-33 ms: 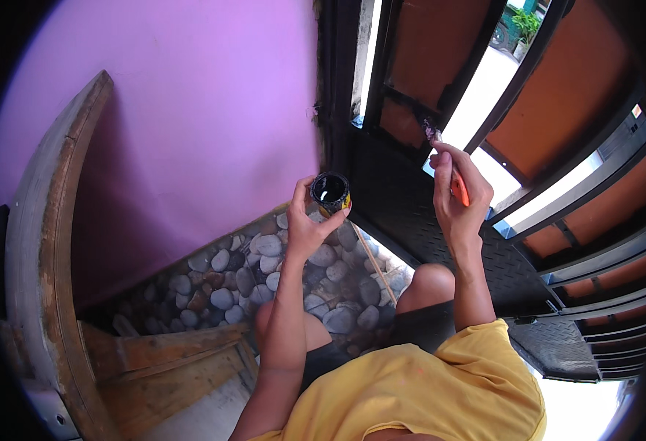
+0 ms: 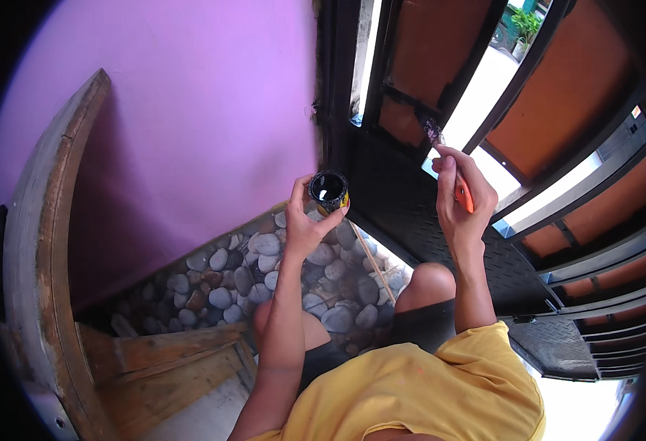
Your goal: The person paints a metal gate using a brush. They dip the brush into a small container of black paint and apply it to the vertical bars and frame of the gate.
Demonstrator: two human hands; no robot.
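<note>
My left hand (image 2: 309, 226) is wrapped round a small paint can (image 2: 329, 189) with dark paint inside and a yellow patch on its side. The can is held upright with its mouth uncovered, above the pebbles. In my right hand (image 2: 464, 192) is a paintbrush (image 2: 464, 195) with an orange handle. Its dark, paint-coated bristles reach a black bar of the metal gate (image 2: 440, 55), beside a small reddish-brown panel (image 2: 401, 121). Whether the bristle tip presses on the bar is hard to make out.
A purple wall (image 2: 205, 110) rises on the left, with a curved wooden piece (image 2: 58, 235) before it. Grey river stones (image 2: 264, 253) lie between the wall and my knees. Black textured plate (image 2: 392, 191) runs along the gate's lower part. A potted plant (image 2: 525, 28) shows through a gap.
My right hand and the brush have shifted slightly right and down. The can in my left hand has moved barely, a touch to the left.
</note>
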